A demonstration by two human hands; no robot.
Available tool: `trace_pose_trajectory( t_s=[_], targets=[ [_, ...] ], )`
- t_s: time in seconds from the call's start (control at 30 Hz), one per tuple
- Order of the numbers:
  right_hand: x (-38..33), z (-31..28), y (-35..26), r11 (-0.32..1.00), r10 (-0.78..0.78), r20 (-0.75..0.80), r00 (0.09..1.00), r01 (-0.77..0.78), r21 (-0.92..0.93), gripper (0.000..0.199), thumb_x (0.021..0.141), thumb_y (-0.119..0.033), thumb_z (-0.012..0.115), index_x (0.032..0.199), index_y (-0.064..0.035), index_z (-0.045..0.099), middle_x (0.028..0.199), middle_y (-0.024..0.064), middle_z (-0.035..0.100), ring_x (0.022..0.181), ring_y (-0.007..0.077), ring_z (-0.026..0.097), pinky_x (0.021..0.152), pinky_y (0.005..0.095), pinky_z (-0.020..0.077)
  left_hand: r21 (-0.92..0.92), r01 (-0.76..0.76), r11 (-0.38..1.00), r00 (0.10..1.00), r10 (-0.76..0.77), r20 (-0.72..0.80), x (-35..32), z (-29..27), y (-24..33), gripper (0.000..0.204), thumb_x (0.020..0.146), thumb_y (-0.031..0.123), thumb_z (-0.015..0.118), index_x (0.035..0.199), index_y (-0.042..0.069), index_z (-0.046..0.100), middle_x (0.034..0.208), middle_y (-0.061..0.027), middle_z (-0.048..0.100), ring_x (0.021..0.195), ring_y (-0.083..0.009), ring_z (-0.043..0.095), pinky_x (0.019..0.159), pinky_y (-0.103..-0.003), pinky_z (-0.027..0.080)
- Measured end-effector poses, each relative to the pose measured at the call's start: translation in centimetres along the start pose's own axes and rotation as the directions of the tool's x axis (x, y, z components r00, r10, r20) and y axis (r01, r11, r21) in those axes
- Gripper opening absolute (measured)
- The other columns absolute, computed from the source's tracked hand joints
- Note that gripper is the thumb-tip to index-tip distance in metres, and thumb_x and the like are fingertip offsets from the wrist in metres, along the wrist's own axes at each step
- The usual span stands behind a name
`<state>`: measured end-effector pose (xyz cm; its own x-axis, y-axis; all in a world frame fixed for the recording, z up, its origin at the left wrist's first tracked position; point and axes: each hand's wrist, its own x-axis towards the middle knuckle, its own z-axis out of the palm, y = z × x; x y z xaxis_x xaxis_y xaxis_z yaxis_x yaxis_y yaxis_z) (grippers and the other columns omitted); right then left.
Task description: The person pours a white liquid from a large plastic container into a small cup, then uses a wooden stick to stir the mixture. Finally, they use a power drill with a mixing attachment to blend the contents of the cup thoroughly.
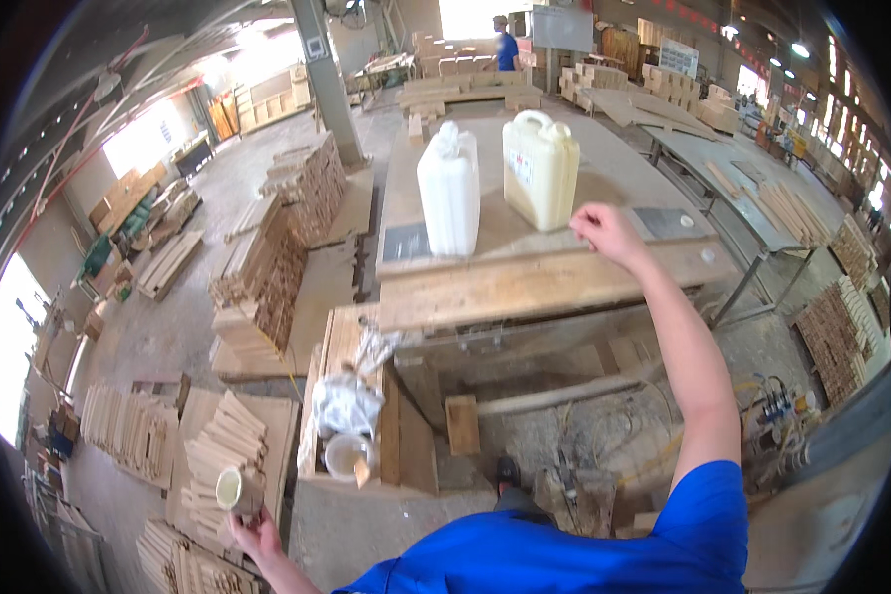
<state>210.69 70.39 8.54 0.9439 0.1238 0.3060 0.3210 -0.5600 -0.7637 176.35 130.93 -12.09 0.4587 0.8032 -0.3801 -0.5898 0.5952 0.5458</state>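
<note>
My left hand, low at the left, is closed around a small pale cup with its opening turned up. Stretched forward over the workbench, my right hand has its fingers curled together; whatever they may hold is hidden. Just left of it stands a yellowish plastic jerrycan with a handle on top and a label. A white jerrycan is upright farther left, near the bench's front edge. Small round white pieces, perhaps caps, lie on the bench right of my right hand.
A wooden box stand by the bench carries a white container and crumpled white plastic. Stacked wood strips stand left. Hoses run across the floor below. Another person stands far back. A metal table is right.
</note>
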Motion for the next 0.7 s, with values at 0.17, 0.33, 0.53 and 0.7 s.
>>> trace_pose_trajectory(
  t_s=[0.17,0.33,0.53,0.7],
  targets=[
    [19.2,-1.5,-1.1,0.823,-0.108,-0.128,0.986,0.016,-0.568,0.018,0.079,-0.017,0.052,0.088,-0.0067,0.063,0.092,0.0128,0.063,0.086,0.0281,0.060,0.071,0.0367,0.0471,-0.009,-0.079,0.997,0.993,0.078,-0.089,0.1,3.8,-3.3,0.032,0.086,0.023,0.052,0.113,0.007,0.050,0.108,-0.0109,0.053,0.095,-0.0246,0.055,0.080,-0.039,0.051],
    [32.4,1.2,-0.3,0.559,0.005,-0.194,0.981,-0.164,-0.813,0.029,0.081,-0.012,0.049,0.107,-0.0085,0.061,0.118,0.0127,0.055,0.110,0.0272,0.052,0.091,0.0377,0.0415,0.013,-0.094,0.996,0.994,0.094,-0.054,-0.7,6.5,-8.9,0.028,0.087,0.023,0.052,0.108,0.004,0.052,0.104,-0.0087,0.058,0.091,-0.0205,0.058,0.080,-0.034,0.052],
    [38.5,3.0,2.7,0.526,0.229,-0.340,0.912,-0.411,-0.745,0.036,0.084,-0.013,0.048,0.119,-0.0108,0.054,0.125,0.0112,0.050,0.114,0.0303,0.049,0.095,0.0425,0.0377,0.137,-0.217,0.966,0.976,0.214,0.037,-2.9,7.2,-8.1,0.029,0.089,0.025,0.049,0.113,0.008,0.052,0.112,-0.0099,0.057,0.098,-0.0232,0.057,0.081,-0.035,0.051],
    [37.7,2.8,3.9,0.525,0.362,-0.271,0.892,-0.435,-0.732,0.038,0.089,-0.021,0.036,0.124,-0.0115,0.050,0.134,0.0095,0.041,0.123,0.0270,0.040,0.093,0.0474,0.0348,0.068,-0.227,0.972,0.965,0.233,-0.119,-3.2,8.4,-7.4,0.031,0.090,0.022,0.047,0.116,0.006,0.050,0.117,-0.0131,0.054,0.104,-0.0258,0.054,0.088,-0.038,0.047]
  ],
)
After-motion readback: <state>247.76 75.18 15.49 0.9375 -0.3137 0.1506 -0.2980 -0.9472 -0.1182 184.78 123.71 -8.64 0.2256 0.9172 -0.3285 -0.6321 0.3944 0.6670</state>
